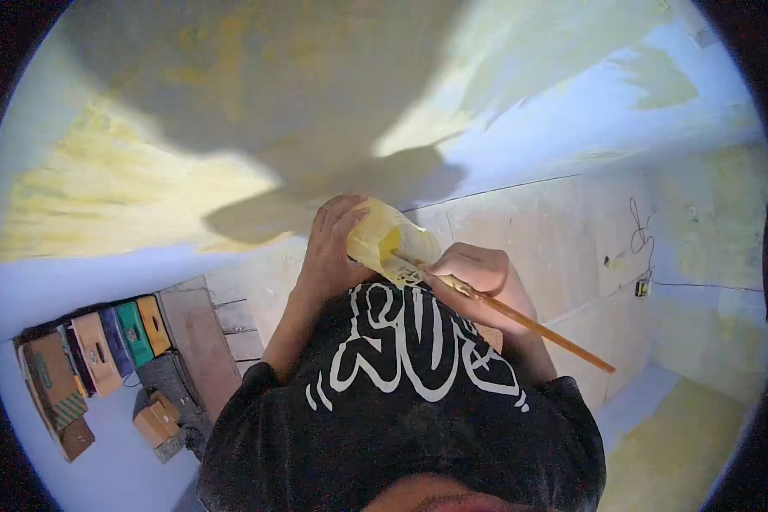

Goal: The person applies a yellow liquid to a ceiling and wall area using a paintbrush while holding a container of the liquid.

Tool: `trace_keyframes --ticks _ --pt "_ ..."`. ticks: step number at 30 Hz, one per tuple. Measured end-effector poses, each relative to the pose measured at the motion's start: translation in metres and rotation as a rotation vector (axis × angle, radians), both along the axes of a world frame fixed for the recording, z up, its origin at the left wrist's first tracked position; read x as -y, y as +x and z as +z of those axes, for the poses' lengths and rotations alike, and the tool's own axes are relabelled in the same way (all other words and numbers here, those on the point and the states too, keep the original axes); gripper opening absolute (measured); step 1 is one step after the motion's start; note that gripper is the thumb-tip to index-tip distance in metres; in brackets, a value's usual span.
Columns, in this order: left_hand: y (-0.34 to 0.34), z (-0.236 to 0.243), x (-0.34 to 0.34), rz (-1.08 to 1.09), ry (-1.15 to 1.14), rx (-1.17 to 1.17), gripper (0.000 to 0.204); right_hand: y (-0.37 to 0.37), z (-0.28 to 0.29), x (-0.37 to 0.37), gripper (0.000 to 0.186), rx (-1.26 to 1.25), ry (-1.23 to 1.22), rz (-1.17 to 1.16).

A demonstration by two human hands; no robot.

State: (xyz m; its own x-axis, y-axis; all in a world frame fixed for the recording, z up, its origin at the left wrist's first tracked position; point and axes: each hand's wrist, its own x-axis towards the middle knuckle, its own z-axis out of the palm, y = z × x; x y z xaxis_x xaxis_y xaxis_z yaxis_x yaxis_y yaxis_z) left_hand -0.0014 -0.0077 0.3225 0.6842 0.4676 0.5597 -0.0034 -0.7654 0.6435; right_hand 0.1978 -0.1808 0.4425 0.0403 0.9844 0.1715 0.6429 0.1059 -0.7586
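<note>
My left hand [322, 252] is wrapped round the side of a pale yellow paint container [369, 232], which tilts so that its mouth faces my right hand. Yellow paint coats the inside, and drips whiten its rim. In my right hand [480, 271] is a paintbrush [548, 331] with a long wooden handle that points down to the right. The brush's head end reaches into the container's mouth, so its bristles are mostly hidden. Both hands are close together in front of my black shirt.
A wall [136, 188] with patchy yellow paint over pale blue rises ahead, darkened by a large shadow [264, 77]. Coloured bins [130, 333] and a cardboard box [155, 420] sit at lower left. A dark cable [650, 247] hangs at right.
</note>
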Motion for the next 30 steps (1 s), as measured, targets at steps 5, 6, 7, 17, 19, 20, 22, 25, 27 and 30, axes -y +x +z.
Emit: trace_keyframes --ticks 5,6,7,17,19,20,22,25,27,30 --pt "-0.014 -0.003 -0.008 0.008 0.045 -0.027 0.088 -0.015 0.0 -0.014 0.01 0.004 -0.022 -0.001" --pt "-0.017 -0.004 -0.01 -0.002 0.034 -0.023 0.086 -0.019 0.005 -0.016 0.01 0.003 -0.056 -0.004" --pt "-0.02 -0.005 -0.011 -0.013 0.024 -0.019 0.084 -0.023 0.007 -0.018 0.01 0.003 -0.09 -0.007" --pt "-0.064 0.0 -0.037 0.011 0.037 -0.047 0.081 -0.061 0.005 -0.048 0.01 -0.005 -0.078 -0.001" --pt "-0.066 0.002 -0.04 0.005 0.059 -0.054 0.081 -0.065 0.005 -0.051 0.01 -0.018 -0.027 0.013" --pt "-0.067 0.004 -0.04 0.006 0.05 -0.062 0.08 -0.067 0.007 -0.052 0.01 -0.019 -0.028 0.011" --pt "-0.068 0.005 -0.041 0.006 0.041 -0.07 0.079 -0.069 0.01 -0.053 0.011 -0.036 -0.029 0.007" --pt "-0.071 0.006 -0.044 0.003 0.051 -0.085 0.078 -0.073 0.007 -0.051 0.011 -0.028 -0.042 -0.007" --pt "-0.068 0.007 -0.043 0.005 0.059 -0.046 0.077 -0.073 0.009 -0.051 0.011 -0.039 -0.041 -0.03" --pt "-0.071 0.009 -0.045 -0.005 0.055 -0.054 0.078 -0.075 0.008 -0.052 0.012 -0.048 -0.025 -0.011"
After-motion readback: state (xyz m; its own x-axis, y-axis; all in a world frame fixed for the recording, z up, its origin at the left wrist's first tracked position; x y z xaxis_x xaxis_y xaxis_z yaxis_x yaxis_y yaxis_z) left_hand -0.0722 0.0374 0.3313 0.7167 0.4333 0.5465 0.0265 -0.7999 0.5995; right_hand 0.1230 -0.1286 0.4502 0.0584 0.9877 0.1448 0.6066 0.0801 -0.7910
